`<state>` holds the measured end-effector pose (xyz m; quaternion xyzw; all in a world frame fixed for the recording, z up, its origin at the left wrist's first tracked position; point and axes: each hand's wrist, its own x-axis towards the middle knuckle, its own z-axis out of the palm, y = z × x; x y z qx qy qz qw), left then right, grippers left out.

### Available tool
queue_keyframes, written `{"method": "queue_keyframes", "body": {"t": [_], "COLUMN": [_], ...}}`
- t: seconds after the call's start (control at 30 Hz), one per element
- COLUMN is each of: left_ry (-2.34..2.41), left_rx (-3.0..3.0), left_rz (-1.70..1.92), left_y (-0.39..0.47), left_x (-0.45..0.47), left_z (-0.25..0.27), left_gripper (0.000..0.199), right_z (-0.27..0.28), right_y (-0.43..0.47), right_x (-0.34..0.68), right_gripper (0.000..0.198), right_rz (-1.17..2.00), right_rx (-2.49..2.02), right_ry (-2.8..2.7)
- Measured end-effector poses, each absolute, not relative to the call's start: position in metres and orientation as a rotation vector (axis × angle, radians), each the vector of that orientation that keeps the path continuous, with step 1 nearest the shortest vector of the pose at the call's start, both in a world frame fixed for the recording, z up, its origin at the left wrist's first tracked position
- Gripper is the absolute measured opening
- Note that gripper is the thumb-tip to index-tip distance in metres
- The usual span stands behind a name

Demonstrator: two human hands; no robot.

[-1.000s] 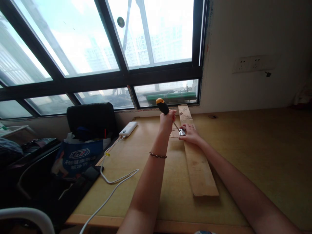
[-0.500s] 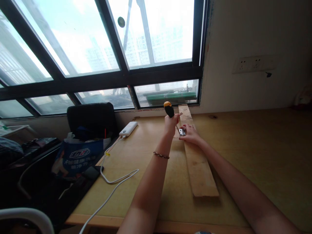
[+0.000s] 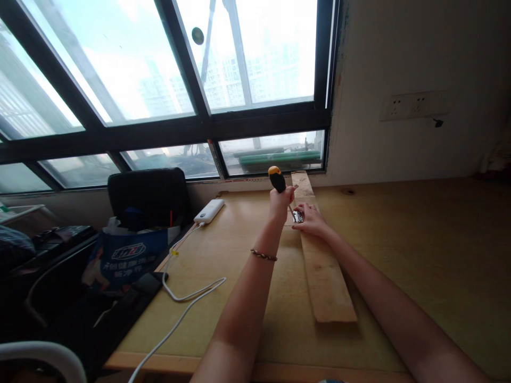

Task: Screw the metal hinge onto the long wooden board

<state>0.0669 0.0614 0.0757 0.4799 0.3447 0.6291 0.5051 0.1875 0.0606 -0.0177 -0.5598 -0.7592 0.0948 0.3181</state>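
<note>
My left hand [image 3: 281, 201] is closed around a screwdriver [image 3: 277, 180] with a black and yellow handle. The handle points up and the thin shaft slants down to a small shiny metal hinge [image 3: 297, 216]. My right hand [image 3: 312, 219] has its fingers closed on the hinge and presses it against the wooden board [image 3: 325, 276]. The board lies lengthwise on the table, running from near me toward the window. Whether the screwdriver's tip sits in a screw is too small to make out.
On the yellowish table [image 3: 383, 255] a white power bank [image 3: 209, 211] lies to the left, its white cable [image 3: 195, 295] looping toward the front edge. A dark chair [image 3: 147, 191] holding a blue bag [image 3: 128, 255] stands left of the table. A window [image 3: 255, 119] is behind.
Both hands keep the same grip on the screwdriver and the hinge. The whole view has shifted very slightly; nothing else has visibly moved.
</note>
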Motion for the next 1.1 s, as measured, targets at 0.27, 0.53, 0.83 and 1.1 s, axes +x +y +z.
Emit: {"method": "queue_keyframes", "body": {"t": [0.27, 0.53, 0.83, 1.1], "left_ry": [0.97, 1.218, 0.905, 0.671], "left_rx": [1.424, 1.858, 1.574, 1.328], "left_rz": [1.374, 1.338, 1.418, 1.264], "left_y": [0.065, 0.063, 0.067, 0.07], "left_x": [0.068, 0.05, 0.031, 0.023], "left_z": [0.075, 0.081, 0.083, 0.081], "left_gripper": [0.019, 0.032, 0.043, 0.042], "right_z": [-0.018, -0.016, -0.015, -0.014], "right_y": [0.062, 0.06, 0.06, 0.059], "right_x": [0.187, 0.187, 0.187, 0.186], "right_gripper": [0.067, 0.066, 0.064, 0.064], "right_rz": [0.231, 0.265, 0.286, 0.297], "right_rx": [-1.49, -1.495, -1.468, -1.479], "right_ry": [-2.002, -1.992, -1.984, -1.99]}}
